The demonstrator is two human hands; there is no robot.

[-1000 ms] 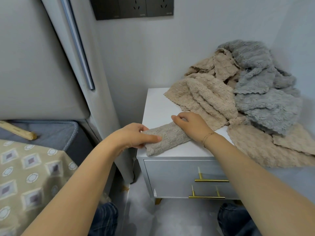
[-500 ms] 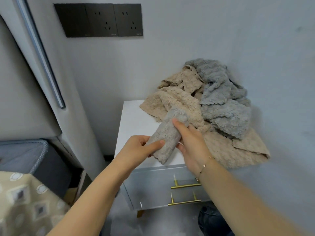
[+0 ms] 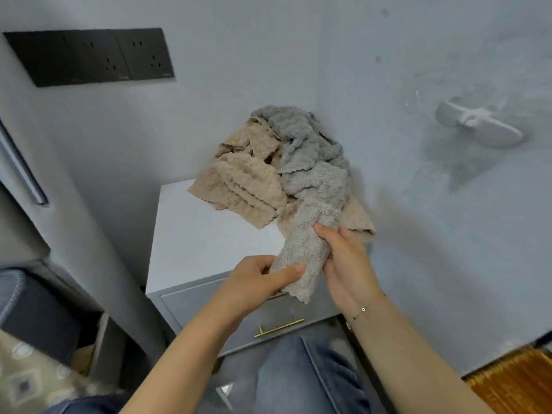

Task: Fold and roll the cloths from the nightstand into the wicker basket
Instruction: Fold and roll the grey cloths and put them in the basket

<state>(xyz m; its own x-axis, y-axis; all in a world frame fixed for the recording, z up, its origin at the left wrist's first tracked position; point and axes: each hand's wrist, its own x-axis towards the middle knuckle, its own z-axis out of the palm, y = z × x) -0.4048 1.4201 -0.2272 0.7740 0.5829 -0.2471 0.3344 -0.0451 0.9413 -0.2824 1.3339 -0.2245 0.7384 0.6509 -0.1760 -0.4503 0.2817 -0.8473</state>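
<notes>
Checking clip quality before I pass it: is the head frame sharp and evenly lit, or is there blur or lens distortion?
Head view: soft, even light, no glare. Motion smear on the right wall and its white fixture. The rolled cloth in both hands, left hand and right hand, is fairly sharp. Wide-angle bend tilts the socket panel and nightstand.

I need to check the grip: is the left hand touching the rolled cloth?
Touching. The head view shows the left hand pinching the lower end of the rolled cloth, thumb lying across its front.
</notes>
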